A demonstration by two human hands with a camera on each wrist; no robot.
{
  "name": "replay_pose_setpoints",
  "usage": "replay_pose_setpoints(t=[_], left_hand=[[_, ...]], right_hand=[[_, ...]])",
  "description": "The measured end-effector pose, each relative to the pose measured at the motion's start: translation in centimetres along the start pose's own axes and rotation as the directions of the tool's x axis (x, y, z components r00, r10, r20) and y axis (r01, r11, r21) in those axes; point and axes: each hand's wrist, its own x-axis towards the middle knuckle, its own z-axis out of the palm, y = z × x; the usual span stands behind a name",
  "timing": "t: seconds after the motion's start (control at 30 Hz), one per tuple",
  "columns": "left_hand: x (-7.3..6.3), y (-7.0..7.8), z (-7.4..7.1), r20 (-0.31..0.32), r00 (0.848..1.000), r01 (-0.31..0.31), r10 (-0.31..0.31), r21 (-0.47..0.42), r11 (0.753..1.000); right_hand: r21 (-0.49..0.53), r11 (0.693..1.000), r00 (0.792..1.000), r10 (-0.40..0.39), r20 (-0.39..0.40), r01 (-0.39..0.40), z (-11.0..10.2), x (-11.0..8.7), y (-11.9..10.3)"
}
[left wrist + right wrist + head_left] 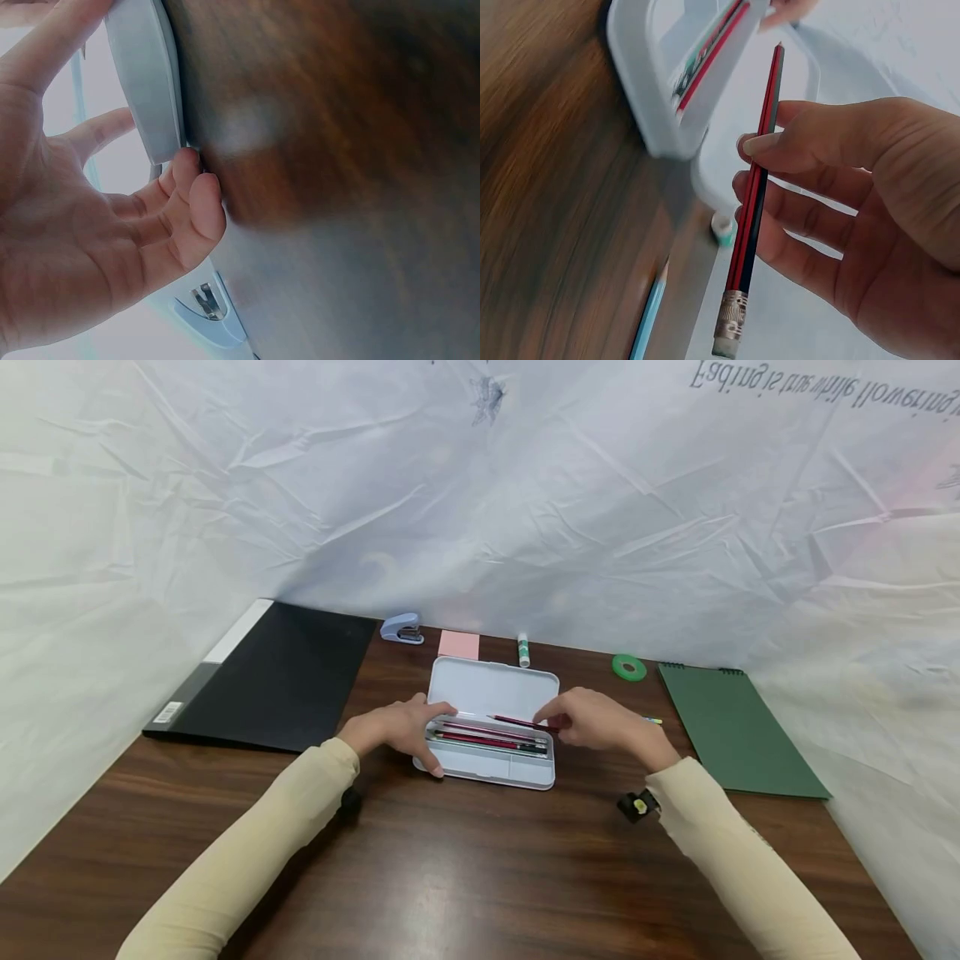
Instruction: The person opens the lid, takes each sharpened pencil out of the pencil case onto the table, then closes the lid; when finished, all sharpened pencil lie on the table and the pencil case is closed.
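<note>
An open white pencil case (531, 775) lies on the table, its lid (491, 685) tipped back toward the wall. Several pencils (491, 742), mostly red ones, lie side by side in its long compartment. My left hand (401, 727) grips the case's left end, thumb at the front edge; in the left wrist view its fingers (202, 206) curl around that end. Over the right part of the case, my right hand (596, 718) holds a red-and-black pencil (512, 721). In the right wrist view, thumb and fingers pinch this pencil (739, 259) mid-shaft, point away and eraser end toward the camera.
Behind the case are a light-blue stapler (401, 628), pink sticky notes (459, 644) and a glue stick (522, 650). Green tape (628, 667) and a green spiral notebook (738, 727) lie right, a black folder (277, 677) left. A light-blue pencil (649, 315) lies beyond my right hand.
</note>
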Motion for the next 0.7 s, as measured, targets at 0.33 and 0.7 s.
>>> replay_pose_setpoints(t=[0.33,0.7], left_hand=[[0.1,-0.2,-0.1,0.002,1.0,-0.007,0.007,-0.014,1.0],[0.3,-0.4,0.1,0.003,1.0,-0.012,0.012,-0.01,1.0]], right_hand=[[0.109,0.987,0.992,0.119,-0.03,-0.115,-0.6,-4.1,4.1],[0.162,0.962,0.974,0.226,-0.015,-0.22,0.5,-6.3,8.5]])
